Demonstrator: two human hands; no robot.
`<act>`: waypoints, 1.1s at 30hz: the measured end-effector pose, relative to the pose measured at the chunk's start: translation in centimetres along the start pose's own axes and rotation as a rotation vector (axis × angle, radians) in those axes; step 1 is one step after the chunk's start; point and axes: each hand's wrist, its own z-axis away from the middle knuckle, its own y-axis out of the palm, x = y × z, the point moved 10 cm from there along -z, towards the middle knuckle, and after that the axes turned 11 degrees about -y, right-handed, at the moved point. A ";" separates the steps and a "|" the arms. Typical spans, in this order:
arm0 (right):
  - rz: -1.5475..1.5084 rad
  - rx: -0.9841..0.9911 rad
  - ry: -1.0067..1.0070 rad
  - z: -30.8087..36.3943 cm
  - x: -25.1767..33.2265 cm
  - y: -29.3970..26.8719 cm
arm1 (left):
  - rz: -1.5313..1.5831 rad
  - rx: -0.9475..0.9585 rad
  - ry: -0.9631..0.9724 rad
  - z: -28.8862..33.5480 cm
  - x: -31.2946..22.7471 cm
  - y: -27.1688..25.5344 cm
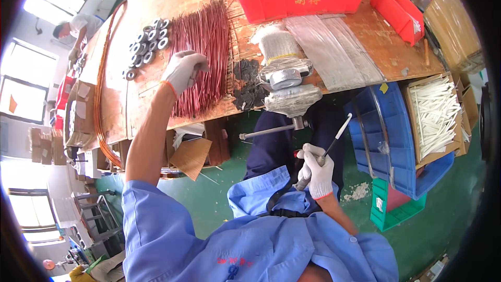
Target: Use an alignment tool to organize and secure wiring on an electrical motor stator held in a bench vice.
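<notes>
On the wooden workbench lie dark-red wires beneath the half-curled left hand, whose hold I cannot tell, while the right hand is clenched around a white-tipped dark rod.

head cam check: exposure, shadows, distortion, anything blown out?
Head view: windows at left blown out, slanting near the black fisheye rim; head view: space under the workbench dim, dark trousers low on detail; head view: left hand and right hand, both white-gloved, bright but readable.
</notes>
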 end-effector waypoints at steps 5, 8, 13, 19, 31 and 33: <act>0.176 0.358 -0.135 1.6 3.9 6.3 | 0.013 -0.025 -0.012 1.8 2.1 -1.2; 0.200 0.463 -0.102 2.8 4.3 8.9 | -0.024 -0.169 0.018 2.0 2.6 -2.2; 0.299 0.597 -0.098 4.4 5.7 11.9 | 0.112 -0.182 0.130 6.4 0.6 -2.0; 0.316 0.500 -0.642 3.3 15.2 15.2 | -0.148 0.144 0.567 23.1 -0.5 13.6; 0.813 0.276 -0.428 7.0 22.6 3.7 | 0.251 0.097 0.194 19.7 10.6 10.9; 0.734 0.363 -0.241 8.5 18.4 2.2 | 0.242 0.191 0.117 18.5 9.6 11.7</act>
